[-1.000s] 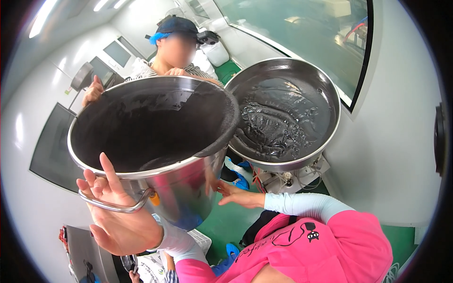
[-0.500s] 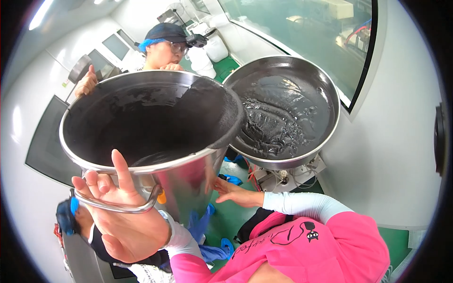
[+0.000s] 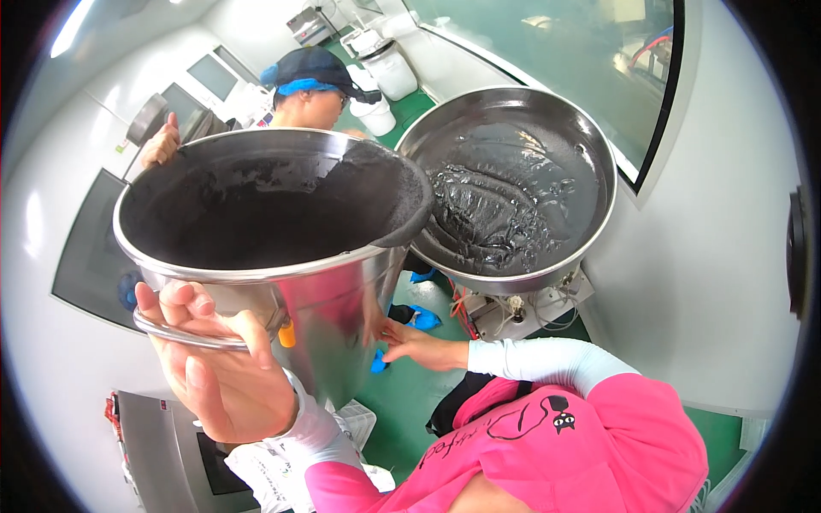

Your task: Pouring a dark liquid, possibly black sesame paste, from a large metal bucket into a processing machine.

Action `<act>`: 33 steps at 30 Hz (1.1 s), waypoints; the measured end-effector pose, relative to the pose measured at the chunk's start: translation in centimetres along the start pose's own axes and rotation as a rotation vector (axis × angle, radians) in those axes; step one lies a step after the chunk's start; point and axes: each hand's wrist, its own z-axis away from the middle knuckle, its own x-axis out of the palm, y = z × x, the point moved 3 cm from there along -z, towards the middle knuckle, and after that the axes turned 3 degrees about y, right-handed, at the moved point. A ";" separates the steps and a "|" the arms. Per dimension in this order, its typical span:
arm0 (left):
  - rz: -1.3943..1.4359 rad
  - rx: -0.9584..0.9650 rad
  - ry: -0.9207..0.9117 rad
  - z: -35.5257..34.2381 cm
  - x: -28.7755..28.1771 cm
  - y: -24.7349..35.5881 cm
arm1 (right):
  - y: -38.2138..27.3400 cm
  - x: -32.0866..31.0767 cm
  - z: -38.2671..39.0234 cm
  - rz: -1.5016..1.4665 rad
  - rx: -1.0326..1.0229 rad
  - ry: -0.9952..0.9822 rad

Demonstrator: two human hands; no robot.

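Observation:
A big steel drum (image 3: 333, 295), its inside coated with black paste (image 3: 248, 214), stands tilted toward the right. My left hand (image 3: 227, 368) is at its near-side loop handle (image 3: 192, 338), fingers curled round the bar, palm upward. My right hand (image 3: 423, 346) lies with fingers extended against the drum's lower right wall, near its own reflection. Right of the drum is a wide round steel pan (image 3: 603, 201) holding glossy black paste (image 3: 487, 214), rippled on the side nearest the drum. Paste coats the drum's right rim, close to the pan's edge.
Across the drum, a co-worker in a dark cap (image 3: 308, 73) has one hand (image 3: 161, 144) on the far left rim. Under the pan is a metal base (image 3: 522, 316) with hoses. White buckets (image 3: 374, 111) stand behind, and a window (image 3: 547, 51) runs along the right.
My left fingers have curled in, the index finger no longer pointing up. The co-worker's head has turned right. A second person at lower left has left the view. The drum appears slightly shifted.

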 end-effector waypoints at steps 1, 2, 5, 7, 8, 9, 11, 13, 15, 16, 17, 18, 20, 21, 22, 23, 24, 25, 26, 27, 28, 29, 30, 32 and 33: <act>-0.026 -0.002 -0.008 0.0 0.1 0.1 | 0.1 0.1 -0.1 -0.028 0.001 -0.005; -0.051 -0.004 -0.015 0.0 0.1 0.2 | 0.1 0.1 -0.1 -0.056 0.001 -0.009; -0.073 0.014 -0.009 0.0 0.2 0.1 | -0.2 0.2 -0.1 -0.090 -0.002 -0.009; -0.103 0.015 -0.003 0.1 0.1 0.2 | 0.1 0.0 -0.2 -0.086 -0.005 -0.015; -0.131 0.017 0.004 0.1 0.1 0.2 | 0.3 -0.1 -0.3 -0.080 -0.009 -0.019; -0.128 0.017 0.000 0.1 0.1 0.1 | 0.4 -0.3 -0.5 -0.079 -0.013 -0.017; -0.088 0.010 0.015 0.1 0.1 0.1 | 0.6 -0.3 -0.6 -0.070 0.009 -0.031; -0.089 0.017 0.013 0.0 0.2 0.1 | 0.4 -0.2 -0.4 -0.067 0.005 -0.029; -0.089 0.024 0.012 0.0 0.4 0.1 | 0.5 -0.3 -0.4 -0.064 0.002 -0.026; -0.091 0.025 0.018 0.0 0.5 0.1 | 0.8 -0.5 -0.5 -0.063 0.008 -0.016; -0.094 0.027 0.025 -0.1 0.6 0.1 | 1.1 -0.6 -0.5 -0.063 0.015 -0.007; -0.090 0.027 0.021 -0.1 0.7 0.1 | 1.3 -0.5 -0.4 -0.062 0.011 -0.003; -0.068 0.009 0.065 -0.3 0.8 0.0 | 1.1 -0.5 -0.5 -0.041 -0.033 -0.046; -0.065 0.013 0.062 -0.3 0.8 -0.1 | 1.0 -0.5 -0.4 -0.038 -0.036 -0.046; -0.072 0.010 0.071 -0.2 0.8 -0.1 | 0.9 -0.4 -0.2 -0.058 -0.027 -0.024; -0.080 0.007 0.080 -0.2 0.8 -0.3 | 0.9 -0.5 -0.1 -0.079 -0.018 -0.002; -0.078 0.004 0.080 -0.2 0.8 -0.5 | 0.8 -0.7 -0.3 -0.080 -0.018 0.001; -0.084 0.013 0.089 0.0 1.0 -0.3 | 0.8 -0.6 -0.2 -0.079 -0.014 -0.020; -0.090 0.022 0.098 0.1 1.2 -0.1 | 0.8 -0.5 -0.2 -0.078 -0.009 -0.041; -0.094 0.023 0.098 0.2 1.1 0.1 | 0.7 -0.4 0.0 -0.078 -0.008 -0.045; -0.091 0.024 0.082 0.0 0.9 0.0 | 0.3 -0.3 0.0 -0.077 -0.009 -0.035; -0.089 0.026 0.066 -0.1 0.7 -0.1 | 0.1 -0.3 0.0 -0.075 -0.010 -0.025; -0.090 0.028 0.067 0.0 0.6 -0.1 | 0.2 -0.3 -0.2 -0.074 -0.009 -0.028; -0.109 0.022 0.061 0.2 0.4 -0.1 | 0.3 -0.4 -0.3 -0.075 -0.004 -0.032; -0.107 0.027 0.061 0.2 0.5 0.0 | 0.3 -0.4 -0.3 -0.070 -0.005 -0.033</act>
